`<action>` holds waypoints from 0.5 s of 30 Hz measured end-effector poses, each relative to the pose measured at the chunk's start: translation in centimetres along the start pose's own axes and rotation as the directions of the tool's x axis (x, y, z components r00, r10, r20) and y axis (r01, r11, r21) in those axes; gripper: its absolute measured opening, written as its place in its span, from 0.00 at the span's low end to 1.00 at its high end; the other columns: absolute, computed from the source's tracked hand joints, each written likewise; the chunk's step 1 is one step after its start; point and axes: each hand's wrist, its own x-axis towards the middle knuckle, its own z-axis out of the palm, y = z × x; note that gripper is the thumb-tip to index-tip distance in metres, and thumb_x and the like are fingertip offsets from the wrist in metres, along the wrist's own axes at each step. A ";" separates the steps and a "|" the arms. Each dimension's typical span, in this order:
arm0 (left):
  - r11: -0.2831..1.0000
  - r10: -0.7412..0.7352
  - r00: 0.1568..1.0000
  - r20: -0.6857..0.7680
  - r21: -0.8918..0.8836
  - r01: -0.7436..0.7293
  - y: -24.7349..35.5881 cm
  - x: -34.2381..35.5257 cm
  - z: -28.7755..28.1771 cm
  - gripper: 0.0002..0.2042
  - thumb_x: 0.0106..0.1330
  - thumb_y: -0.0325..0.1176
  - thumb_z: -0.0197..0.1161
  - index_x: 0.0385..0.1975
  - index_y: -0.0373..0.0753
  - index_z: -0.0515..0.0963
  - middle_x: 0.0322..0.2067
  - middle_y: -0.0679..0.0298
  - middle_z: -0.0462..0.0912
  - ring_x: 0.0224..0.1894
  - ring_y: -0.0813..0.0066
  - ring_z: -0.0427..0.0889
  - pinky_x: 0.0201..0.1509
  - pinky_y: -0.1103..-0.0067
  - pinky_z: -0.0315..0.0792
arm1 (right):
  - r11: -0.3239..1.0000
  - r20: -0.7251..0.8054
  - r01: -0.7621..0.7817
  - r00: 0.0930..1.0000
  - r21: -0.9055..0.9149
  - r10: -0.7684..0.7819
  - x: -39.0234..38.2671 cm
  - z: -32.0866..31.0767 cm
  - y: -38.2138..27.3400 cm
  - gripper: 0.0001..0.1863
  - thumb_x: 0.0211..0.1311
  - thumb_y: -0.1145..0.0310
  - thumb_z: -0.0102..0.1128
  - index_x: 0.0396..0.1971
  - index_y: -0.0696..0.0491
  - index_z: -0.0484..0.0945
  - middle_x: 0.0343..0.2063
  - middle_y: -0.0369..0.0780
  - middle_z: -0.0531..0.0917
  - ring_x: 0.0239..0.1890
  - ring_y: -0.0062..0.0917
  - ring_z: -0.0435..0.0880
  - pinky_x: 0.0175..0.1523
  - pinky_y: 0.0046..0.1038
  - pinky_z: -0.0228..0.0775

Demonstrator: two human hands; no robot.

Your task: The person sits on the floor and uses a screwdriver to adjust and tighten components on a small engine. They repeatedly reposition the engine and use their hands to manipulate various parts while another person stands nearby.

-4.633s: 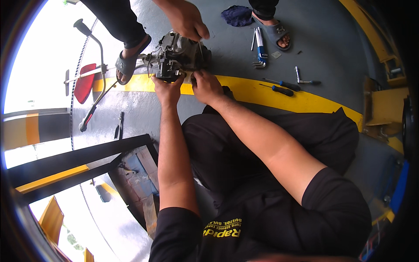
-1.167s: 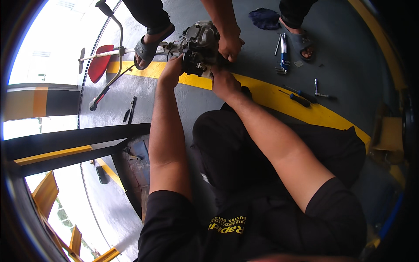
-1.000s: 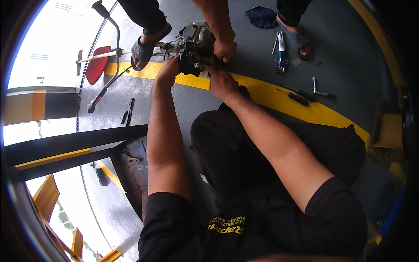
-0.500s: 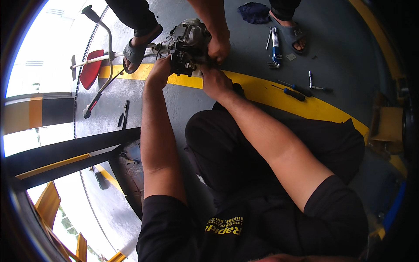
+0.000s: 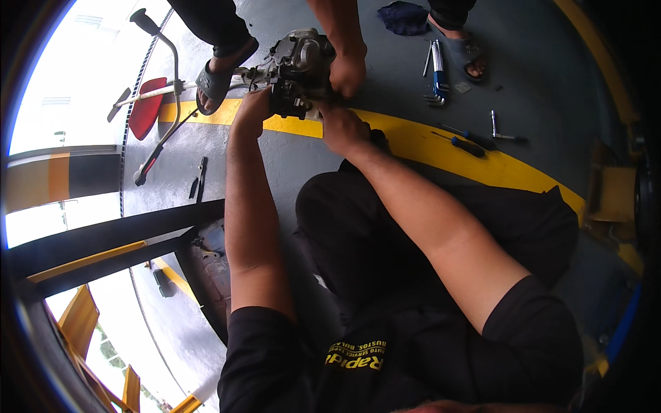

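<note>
Co-worker's bare hand [image 5: 348, 72] has dropped from above the grey-and-black metal engine [image 5: 303, 55] to its right side; person's left hand [image 5: 251, 113] has shifted to the left edge of the engine's black boxy part [image 5: 286, 100]. Engine is at the far edge of the painted yellow stripe [image 5: 413, 148]. Left hand touches that edge, fingertips hidden, can't tell if clenched. Right hand [image 5: 342, 127] at engine's near right corner, fingertips hidden, can't tell what it grasps. Grey rubber sandal [image 5: 215, 86] left of engine; two blue-and-black screwdrivers [image 5: 468, 146] well to the right.
</note>
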 end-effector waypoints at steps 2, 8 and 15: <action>0.952 -0.143 0.988 -0.051 -0.281 0.123 -0.2 0.0 0.0 0.10 0.76 0.30 0.56 0.47 0.33 0.82 0.43 0.58 0.86 0.50 0.72 0.85 0.53 0.74 0.80 | 0.999 -0.052 0.039 0.998 0.031 -0.037 0.1 0.0 0.0 0.23 0.71 0.72 0.54 0.64 0.47 0.74 0.53 0.50 0.85 0.55 0.47 0.86 0.58 0.47 0.80; 0.969 0.192 0.977 0.087 -0.176 -0.175 -1.5 -0.5 -1.0 0.09 0.75 0.27 0.59 0.48 0.34 0.83 0.44 0.57 0.87 0.47 0.68 0.84 0.52 0.75 0.79 | 0.992 -0.095 0.102 0.991 0.081 -0.094 0.1 0.4 0.0 0.16 0.72 0.69 0.57 0.57 0.51 0.73 0.48 0.52 0.84 0.53 0.54 0.84 0.55 0.53 0.77; 0.983 0.076 0.997 -0.002 0.166 -0.074 0.7 -1.0 -0.7 0.10 0.75 0.31 0.59 0.45 0.35 0.85 0.39 0.60 0.86 0.41 0.71 0.84 0.45 0.76 0.77 | 0.988 -0.143 0.131 0.983 0.084 -0.118 0.3 0.7 0.3 0.14 0.72 0.70 0.59 0.55 0.52 0.73 0.46 0.54 0.84 0.50 0.55 0.84 0.53 0.54 0.76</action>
